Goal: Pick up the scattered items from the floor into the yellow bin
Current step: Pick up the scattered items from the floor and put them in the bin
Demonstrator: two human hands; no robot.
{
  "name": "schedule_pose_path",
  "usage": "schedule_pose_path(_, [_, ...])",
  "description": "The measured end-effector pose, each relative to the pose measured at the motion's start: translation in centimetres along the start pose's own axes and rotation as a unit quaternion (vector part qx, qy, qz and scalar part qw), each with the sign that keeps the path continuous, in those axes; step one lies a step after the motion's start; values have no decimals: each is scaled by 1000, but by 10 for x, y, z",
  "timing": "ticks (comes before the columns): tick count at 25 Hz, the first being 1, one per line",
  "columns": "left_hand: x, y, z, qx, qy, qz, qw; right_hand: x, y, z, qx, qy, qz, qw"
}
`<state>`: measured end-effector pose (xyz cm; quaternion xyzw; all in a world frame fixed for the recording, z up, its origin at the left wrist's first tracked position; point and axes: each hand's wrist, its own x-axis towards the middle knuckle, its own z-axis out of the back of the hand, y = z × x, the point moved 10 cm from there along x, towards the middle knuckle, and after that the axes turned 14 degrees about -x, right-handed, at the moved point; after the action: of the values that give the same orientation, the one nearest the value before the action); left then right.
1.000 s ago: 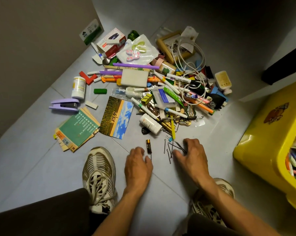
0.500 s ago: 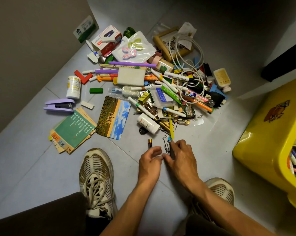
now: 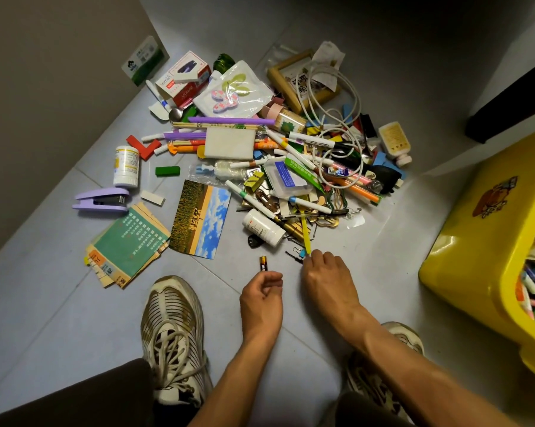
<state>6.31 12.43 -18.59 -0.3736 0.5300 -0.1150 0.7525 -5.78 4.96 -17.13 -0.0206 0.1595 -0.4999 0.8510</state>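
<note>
A pile of scattered items (image 3: pixel 278 161) covers the floor: pens, markers, a cable, boxes, bottles. The yellow bin (image 3: pixel 488 248) stands at the right with several items inside. My left hand (image 3: pixel 261 300) is curled, thumb against fingertips, just below a small battery (image 3: pixel 263 263) lying on the tile. My right hand (image 3: pixel 328 282) is curled knuckles-up on the floor where the thin black hairpins lay; they are hidden under it. Its fingertips touch the end of a yellow stick (image 3: pixel 305 232) beside a small binder clip (image 3: pixel 295 251).
A postcard (image 3: pixel 201 220), a green booklet stack (image 3: pixel 127 245), a purple stapler (image 3: pixel 101 200) and a white bottle (image 3: pixel 126 166) lie at the left. My two shoes (image 3: pixel 173 334) flank my arms. A wall runs along the left; dark furniture (image 3: pixel 512 97) is behind the bin.
Both hands swept inward over the loose hairpins and curled up. The pins are no longer visible on the floor. The left hand drew back below the battery.
</note>
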Motion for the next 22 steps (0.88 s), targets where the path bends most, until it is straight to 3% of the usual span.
schedule_pose_path(2, [-2,-1,0,-14,-6,0,1000,9,7,-5,-31,46,29,998])
schedule_pose_path(4, [-5,-1,0,-32,-12,5,999,15,3,-12,7,92,17,996])
schedule_pose_path(6, [-6,2,-3,-80,-19,33,996,14,-16,-10,174,114,-51,977])
schedule_pose_path(7, [-7,5,-8,-131,-15,63,989,5,-24,-8,279,122,-80,949])
schedule_pose_path(9, [-10,9,-31,-269,36,141,952,-15,-28,3,430,114,-110,889])
schedule_pose_path(12, [-20,5,-58,-399,113,222,883,-36,-13,30,500,103,-85,856])
schedule_pose_path(14, [-21,4,-57,-419,107,230,872,-37,-14,43,505,61,-73,858])
schedule_pose_path(17, [-18,7,-39,-411,48,232,880,-32,-39,39,445,-9,-145,884])
schedule_pose_path(19, [-13,12,-25,-396,10,235,888,-25,-42,20,331,25,-171,927])
schedule_pose_path(22, [-7,19,-13,-371,-12,245,896,-10,-23,-2,189,82,-108,973])
